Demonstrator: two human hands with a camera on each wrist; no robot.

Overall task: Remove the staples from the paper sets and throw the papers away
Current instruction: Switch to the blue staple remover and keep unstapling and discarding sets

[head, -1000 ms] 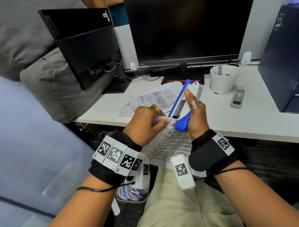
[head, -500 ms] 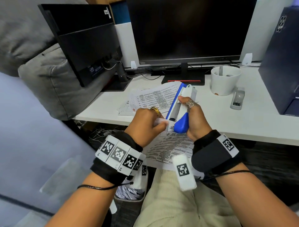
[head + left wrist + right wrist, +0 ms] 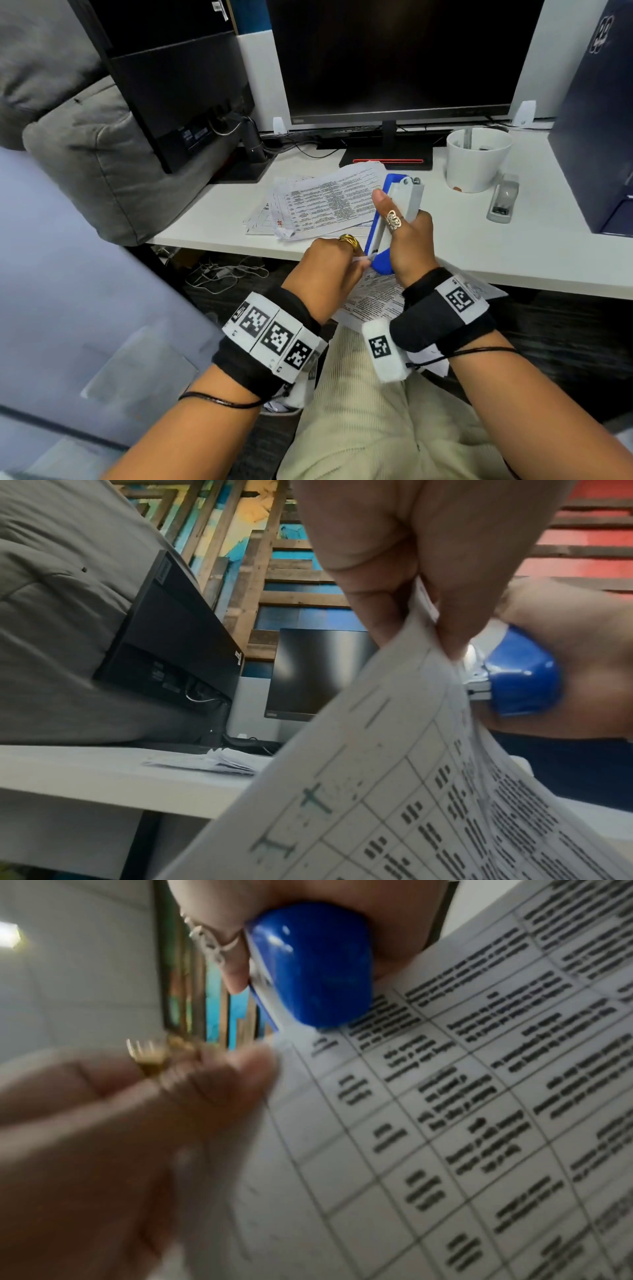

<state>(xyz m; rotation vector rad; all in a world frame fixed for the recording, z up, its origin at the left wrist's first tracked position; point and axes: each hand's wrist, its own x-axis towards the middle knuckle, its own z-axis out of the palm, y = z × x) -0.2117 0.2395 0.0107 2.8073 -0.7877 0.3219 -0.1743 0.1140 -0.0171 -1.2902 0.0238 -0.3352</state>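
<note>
Head view first: I can read no brand on the dark monitor (image 3: 394,58), and the print on the paper set (image 3: 371,298) is too small to make out. My left hand (image 3: 325,270) pinches the top corner of that set, held above my lap at the desk (image 3: 513,253) edge, while my right hand (image 3: 409,240) wraps round the blue-and-grey staple remover (image 3: 394,219), thumb laid along it, blue tip touching the pinched corner. Against half a second ago, the tool stands steeper and higher and the left fingers are curled tighter on the corner. More printed sheets (image 3: 325,202) lie on the desk near a white cup (image 3: 478,157) and a grey stapler (image 3: 501,198). Left wrist view shows what the head view hides: thumb and fingers (image 3: 373,593) clamp the folded corner, with the table grid on the sheet's underside, its text blurred. Right wrist view shows the tool's blue end resting on the printed face, lettering smeared, unreadable.
</note>
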